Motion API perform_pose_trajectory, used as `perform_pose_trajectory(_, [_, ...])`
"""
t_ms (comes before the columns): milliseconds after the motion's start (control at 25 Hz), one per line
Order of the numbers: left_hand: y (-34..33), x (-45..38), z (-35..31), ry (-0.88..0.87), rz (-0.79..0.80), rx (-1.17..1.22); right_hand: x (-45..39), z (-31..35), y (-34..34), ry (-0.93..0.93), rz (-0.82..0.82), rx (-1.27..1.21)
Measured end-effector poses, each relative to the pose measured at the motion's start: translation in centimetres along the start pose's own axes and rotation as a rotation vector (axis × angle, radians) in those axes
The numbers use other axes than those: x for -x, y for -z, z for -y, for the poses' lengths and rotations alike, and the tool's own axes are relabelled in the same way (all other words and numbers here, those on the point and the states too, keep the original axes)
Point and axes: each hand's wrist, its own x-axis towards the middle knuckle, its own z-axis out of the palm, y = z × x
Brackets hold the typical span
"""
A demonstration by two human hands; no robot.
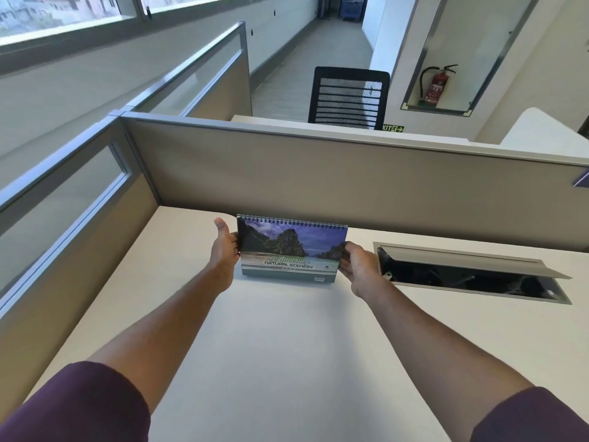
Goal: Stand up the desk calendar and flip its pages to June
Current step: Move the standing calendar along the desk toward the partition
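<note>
The desk calendar stands upright on the white desk, near the back partition. Its spiral binding runs along the top, and the cover faces me with a sea-and-cliffs picture and the words "Amazing Natural Scenery". My left hand holds the calendar's left edge, thumb raised and fingers behind the edge. My right hand grips the lower right corner of the cover between thumb and fingers. No month page shows.
A beige partition closes the desk's back, and another with a glass strip runs along the left. An open cable hatch with its lid raised lies to the right. A black mesh chair stands beyond the partition.
</note>
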Motion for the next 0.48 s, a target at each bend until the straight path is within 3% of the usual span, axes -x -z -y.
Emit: perform_pose_trajectory(480, [-0.1, -1.7, 0.6, -0.012, -0.001, -0.009, -0.7, -0.4, -0.8, 0.014, 0.001, -0.006])
